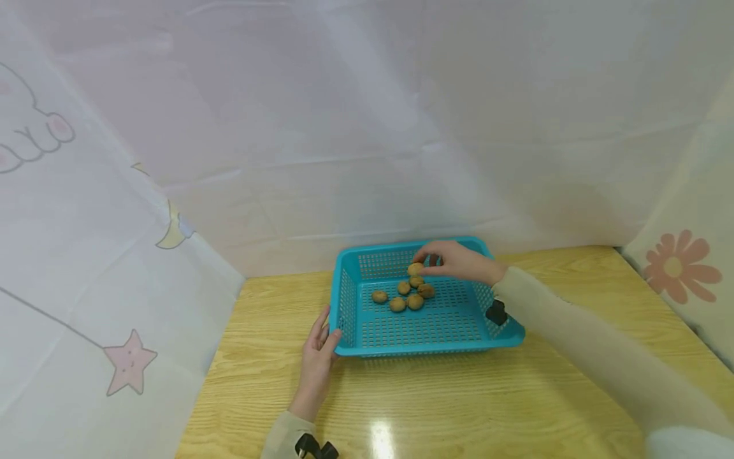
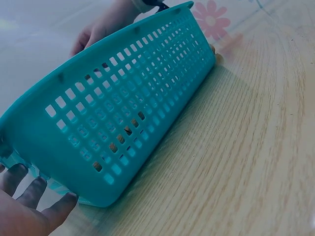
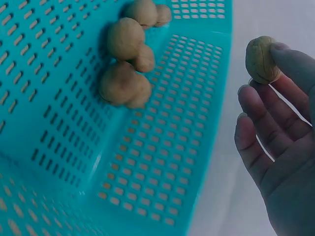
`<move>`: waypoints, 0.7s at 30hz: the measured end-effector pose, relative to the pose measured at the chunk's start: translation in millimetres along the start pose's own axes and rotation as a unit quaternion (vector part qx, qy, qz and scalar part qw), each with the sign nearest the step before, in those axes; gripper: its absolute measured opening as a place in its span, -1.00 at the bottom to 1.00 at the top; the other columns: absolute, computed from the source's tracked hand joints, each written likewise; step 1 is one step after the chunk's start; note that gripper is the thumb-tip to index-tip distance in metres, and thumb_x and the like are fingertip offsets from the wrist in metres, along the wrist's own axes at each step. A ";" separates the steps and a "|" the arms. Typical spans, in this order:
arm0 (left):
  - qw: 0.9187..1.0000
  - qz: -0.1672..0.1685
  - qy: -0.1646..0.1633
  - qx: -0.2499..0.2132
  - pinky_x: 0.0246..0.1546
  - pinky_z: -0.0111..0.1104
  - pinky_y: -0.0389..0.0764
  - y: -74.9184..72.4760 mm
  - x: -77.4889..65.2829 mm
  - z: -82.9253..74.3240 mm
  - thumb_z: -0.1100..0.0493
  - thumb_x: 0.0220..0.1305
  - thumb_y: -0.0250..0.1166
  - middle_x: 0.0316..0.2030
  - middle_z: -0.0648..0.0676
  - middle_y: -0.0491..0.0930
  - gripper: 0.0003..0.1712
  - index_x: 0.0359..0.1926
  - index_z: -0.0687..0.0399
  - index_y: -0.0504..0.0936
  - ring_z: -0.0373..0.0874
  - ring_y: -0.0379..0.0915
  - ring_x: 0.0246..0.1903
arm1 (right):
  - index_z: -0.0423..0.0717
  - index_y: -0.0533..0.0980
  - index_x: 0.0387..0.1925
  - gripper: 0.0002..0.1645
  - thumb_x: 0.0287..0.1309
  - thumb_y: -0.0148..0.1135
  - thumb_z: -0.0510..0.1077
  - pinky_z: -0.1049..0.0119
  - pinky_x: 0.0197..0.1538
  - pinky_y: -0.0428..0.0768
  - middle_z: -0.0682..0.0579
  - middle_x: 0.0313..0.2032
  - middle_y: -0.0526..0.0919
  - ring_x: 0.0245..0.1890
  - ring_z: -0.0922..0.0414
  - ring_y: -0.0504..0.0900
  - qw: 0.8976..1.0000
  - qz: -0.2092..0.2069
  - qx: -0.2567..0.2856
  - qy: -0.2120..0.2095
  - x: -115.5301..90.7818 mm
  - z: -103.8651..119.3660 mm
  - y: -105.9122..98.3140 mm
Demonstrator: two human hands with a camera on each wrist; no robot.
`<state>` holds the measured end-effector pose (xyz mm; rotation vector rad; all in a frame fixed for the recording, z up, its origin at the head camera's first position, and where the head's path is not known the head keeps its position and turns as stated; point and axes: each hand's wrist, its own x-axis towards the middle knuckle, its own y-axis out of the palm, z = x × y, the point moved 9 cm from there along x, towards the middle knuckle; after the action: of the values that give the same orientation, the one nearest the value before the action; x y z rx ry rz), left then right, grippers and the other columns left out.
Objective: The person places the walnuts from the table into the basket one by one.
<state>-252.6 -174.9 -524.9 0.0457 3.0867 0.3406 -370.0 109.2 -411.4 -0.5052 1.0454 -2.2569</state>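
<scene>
A walnut (image 3: 262, 60) is pinched between the thumb and fingers of my right hand (image 1: 455, 260), over the far part of a blue plastic basket (image 1: 421, 349). Below it, several more walnuts (image 1: 397, 304) lie grouped on the perforated basket floor, one a little apart to the left. My left hand (image 1: 318, 357) holds the basket's left end, its thumb at the rim. In the left wrist view, the left fingers (image 2: 32, 191) rest against the outer wall near the basket's corner.
The basket stands on a wood-grain table (image 1: 275, 331), close to its back edge. Pale printed cloth (image 1: 344, 127) hangs behind and at both sides. Each wrist carries a small black camera, such as the right one (image 1: 496, 312).
</scene>
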 end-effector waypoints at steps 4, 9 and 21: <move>1.000 0.001 0.001 -0.004 0.19 -0.12 0.65 0.0 -0.4 -0.8 0.17 0.57 0.21 0.52 0.26 0.29 -0.23 0.65 -0.09 0.12 0.23 0.36 0.40 | -0.01 0.65 0.15 -0.68 0.44 0.32 -0.06 0.15 -0.09 0.63 0.04 0.08 0.69 -0.12 0.10 0.63 0.999 0.030 0.013 -0.001 14.0 -4.9 19.8; 1.000 0.000 0.000 -0.002 0.16 -0.15 0.67 0.4 -0.8 -0.7 0.17 0.56 0.22 0.51 0.27 0.30 -0.23 0.65 -0.08 0.12 0.23 0.39 0.39 | -0.02 0.65 0.13 -0.70 0.45 0.31 -0.08 0.15 -0.07 0.63 0.05 0.04 0.68 -0.09 0.13 0.62 0.997 0.067 0.017 0.026 27.4 -20.7 45.7; 1.000 -0.002 0.007 0.003 0.18 -0.06 0.65 -0.5 0.2 0.8 0.18 0.55 0.21 0.50 0.28 0.31 -0.23 0.65 -0.07 0.14 0.21 0.39 0.38 | -0.07 0.66 0.11 -0.68 0.43 0.33 -0.04 -0.02 0.20 0.64 0.01 0.07 0.72 0.13 -0.03 0.66 0.992 0.107 -0.027 0.054 37.6 -46.6 74.9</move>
<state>-252.7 -175.1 -525.8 0.0385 3.1006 0.3314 -397.6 72.0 -495.4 -0.2814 1.1601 -2.0900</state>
